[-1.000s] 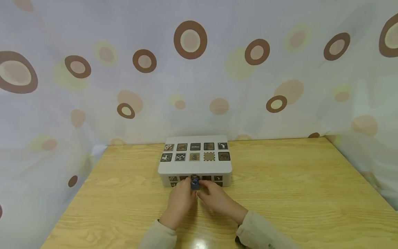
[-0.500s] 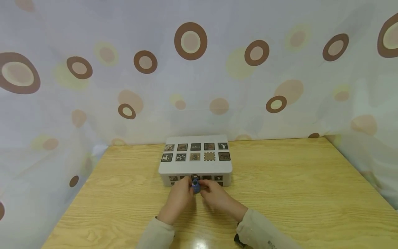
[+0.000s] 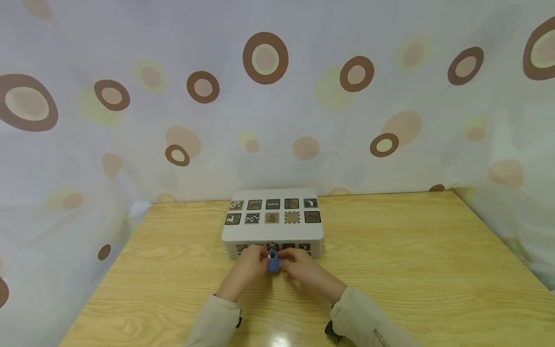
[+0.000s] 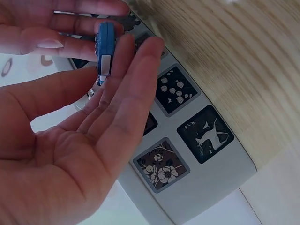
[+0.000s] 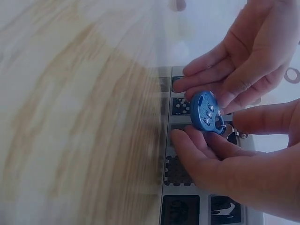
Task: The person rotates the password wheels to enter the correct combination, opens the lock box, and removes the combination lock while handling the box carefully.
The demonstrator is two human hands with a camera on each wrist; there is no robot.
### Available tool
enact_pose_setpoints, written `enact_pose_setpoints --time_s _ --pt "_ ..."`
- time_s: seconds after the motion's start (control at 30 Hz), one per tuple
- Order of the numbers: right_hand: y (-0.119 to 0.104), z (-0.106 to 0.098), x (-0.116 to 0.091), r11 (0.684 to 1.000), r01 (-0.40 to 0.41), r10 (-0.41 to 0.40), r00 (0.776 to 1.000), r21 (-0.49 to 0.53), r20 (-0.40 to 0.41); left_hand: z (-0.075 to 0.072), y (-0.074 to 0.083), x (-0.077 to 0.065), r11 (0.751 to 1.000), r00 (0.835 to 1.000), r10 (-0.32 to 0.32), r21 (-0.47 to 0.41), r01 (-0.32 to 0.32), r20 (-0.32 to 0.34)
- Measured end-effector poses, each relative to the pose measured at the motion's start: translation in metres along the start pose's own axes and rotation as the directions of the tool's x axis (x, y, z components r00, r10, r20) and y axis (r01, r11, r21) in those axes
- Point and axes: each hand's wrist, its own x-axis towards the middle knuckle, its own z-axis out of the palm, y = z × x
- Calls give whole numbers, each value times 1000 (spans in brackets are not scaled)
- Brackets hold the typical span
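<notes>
A small blue combination padlock hangs at the front of a white box with printed picture squares. Its number dials face up in the right wrist view, and its shackle sits by a metal clasp. My left hand holds one side of the padlock, thumb at its edge and fingers behind. From the other side my right hand has fingertips under the padlock's edge and its thumb beside the shackle. In the left wrist view the padlock shows edge-on, between the fingers of both hands.
The box stands on a wooden table, near its back edge. A white curtain with brown and beige circles rises behind and along the sides. Dark bands show at the sleeve cuffs.
The padlock's lower end has swung out toward me, so its lighter blue face now shows. My hands stay beside it, the left wrist shifting slightly left.
</notes>
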Motion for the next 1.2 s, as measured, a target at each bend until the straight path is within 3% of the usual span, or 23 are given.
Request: enact_pose_setpoints --time_s 0.33,0.57,1.2 --pt "1 1 6 983 -104 103 995 148 19 -2 -2 -3 991 998 -14 -135 22 54" --pt "3 1 9 957 -104 92 994 271 58 -4 -2 -2 974 997 -8 -223 26 82" --pt "8 9 12 918 -127 111 992 376 65 -5 1 -4 960 994 -27 -274 55 105"
